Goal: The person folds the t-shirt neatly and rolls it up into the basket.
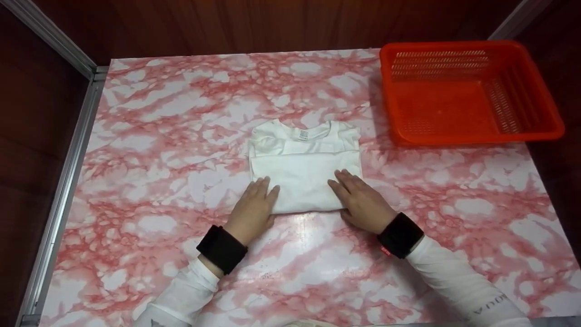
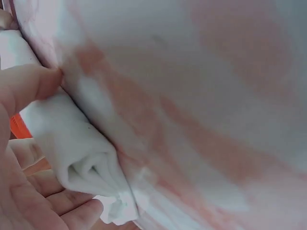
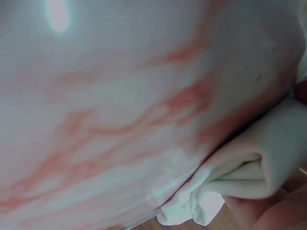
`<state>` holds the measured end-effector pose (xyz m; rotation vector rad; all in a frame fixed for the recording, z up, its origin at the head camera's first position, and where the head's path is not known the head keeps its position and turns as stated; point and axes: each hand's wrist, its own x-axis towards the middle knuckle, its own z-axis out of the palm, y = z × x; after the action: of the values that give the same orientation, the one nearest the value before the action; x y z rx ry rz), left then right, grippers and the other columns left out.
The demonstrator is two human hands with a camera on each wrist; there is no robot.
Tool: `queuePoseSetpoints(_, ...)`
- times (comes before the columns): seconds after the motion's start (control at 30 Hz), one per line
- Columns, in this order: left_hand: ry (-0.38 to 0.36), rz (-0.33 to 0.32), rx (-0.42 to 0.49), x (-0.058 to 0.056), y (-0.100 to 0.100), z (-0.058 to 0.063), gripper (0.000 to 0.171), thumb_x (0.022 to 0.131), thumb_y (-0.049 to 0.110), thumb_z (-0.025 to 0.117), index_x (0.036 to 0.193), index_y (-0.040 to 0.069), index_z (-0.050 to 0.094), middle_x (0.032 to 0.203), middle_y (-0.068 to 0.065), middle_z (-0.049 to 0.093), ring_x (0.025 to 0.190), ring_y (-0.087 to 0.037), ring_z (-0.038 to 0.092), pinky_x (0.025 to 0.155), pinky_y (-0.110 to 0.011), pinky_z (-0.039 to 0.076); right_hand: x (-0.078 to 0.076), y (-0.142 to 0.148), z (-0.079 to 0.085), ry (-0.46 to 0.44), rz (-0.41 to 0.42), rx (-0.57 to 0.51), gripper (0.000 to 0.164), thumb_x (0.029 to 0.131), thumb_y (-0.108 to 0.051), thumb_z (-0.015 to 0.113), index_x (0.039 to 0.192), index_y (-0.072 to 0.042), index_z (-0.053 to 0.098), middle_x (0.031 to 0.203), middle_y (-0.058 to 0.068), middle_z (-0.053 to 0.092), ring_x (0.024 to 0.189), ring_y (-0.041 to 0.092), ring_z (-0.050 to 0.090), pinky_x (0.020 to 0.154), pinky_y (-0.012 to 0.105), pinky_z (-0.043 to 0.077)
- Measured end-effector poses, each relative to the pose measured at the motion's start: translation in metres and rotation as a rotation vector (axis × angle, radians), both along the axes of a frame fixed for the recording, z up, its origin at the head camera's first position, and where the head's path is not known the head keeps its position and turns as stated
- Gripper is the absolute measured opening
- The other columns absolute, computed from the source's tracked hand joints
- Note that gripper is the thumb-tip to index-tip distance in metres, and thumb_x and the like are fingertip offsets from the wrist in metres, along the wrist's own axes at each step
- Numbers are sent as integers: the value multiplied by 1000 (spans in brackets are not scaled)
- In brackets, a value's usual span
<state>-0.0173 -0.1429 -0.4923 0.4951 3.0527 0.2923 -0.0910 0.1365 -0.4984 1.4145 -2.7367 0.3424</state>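
Observation:
A white shirt (image 1: pixel 306 181) lies folded in front of me, its neckline and a small printed label showing at the far end. The lower part is turned up over the body as a flat panel. On the panel's left near corner rests my left hand (image 1: pixel 252 206), fingers extended. My right hand (image 1: pixel 365 204) lies on the right side, fingers extended over the cloth and thumb at the near edge. In the left wrist view, the left thumb (image 2: pixel 36 84) crosses the thick fold (image 2: pixel 72 132), whose layers show at the end. The right wrist view shows similar rolled layers (image 3: pixel 254 172) beside part of the right hand.
A red plastic basket (image 1: pixel 472 137) with slotted sides stands at the table's far right corner. The table (image 1: pixel 181 100) has a pink and white marbled top. Dark brown panels (image 1: pixel 227 27) rise behind it, and a metal rail (image 1: pixel 68 181) runs along the left.

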Motion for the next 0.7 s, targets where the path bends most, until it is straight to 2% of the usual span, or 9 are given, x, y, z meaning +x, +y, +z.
queuePoseSetpoints(0.1,66,-7,-63,-3,7,0,47,77,5,62,122,1,49,128,-27,43,120,-38,41,100,-41,34,-2,-1,-2,60,4,19,63,68,-4,62,127,0,43,131,25,42,119,37,42,99,44,34)
queuePoseSetpoints(0.2,176,-19,-150,-6,13,-2,35,79,-4,54,114,0,53,118,-28,51,110,-39,49,90,-39,44,-5,-2,-3,92,0,24,59,68,5,58,126,-2,45,129,23,44,118,34,44,99,44,34)
queuePoseSetpoints(0.37,300,-24,-253,-11,17,-7,27,78,-4,54,105,1,52,107,-25,57,98,-36,56,75,-34,50,-9,-3,-3,82,-15,-4,60,68,12,55,125,-5,48,128,20,47,118,31,45,98,42,36)
queuePoseSetpoints(0.57,346,-40,-240,-13,15,-7,30,71,-5,59,100,3,52,101,-23,59,90,-34,57,65,-32,51,-10,-2,-3,82,-20,-24,54,73,13,54,123,-6,50,128,17,48,117,30,47,95,41,39)
queuePoseSetpoints(0.7,363,-49,-203,-12,14,-8,30,71,-5,59,99,3,53,101,-24,60,91,-35,58,68,-33,51,-9,-1,-3,89,-23,-24,52,74,11,54,123,-6,51,127,16,49,116,30,48,94,40,41)
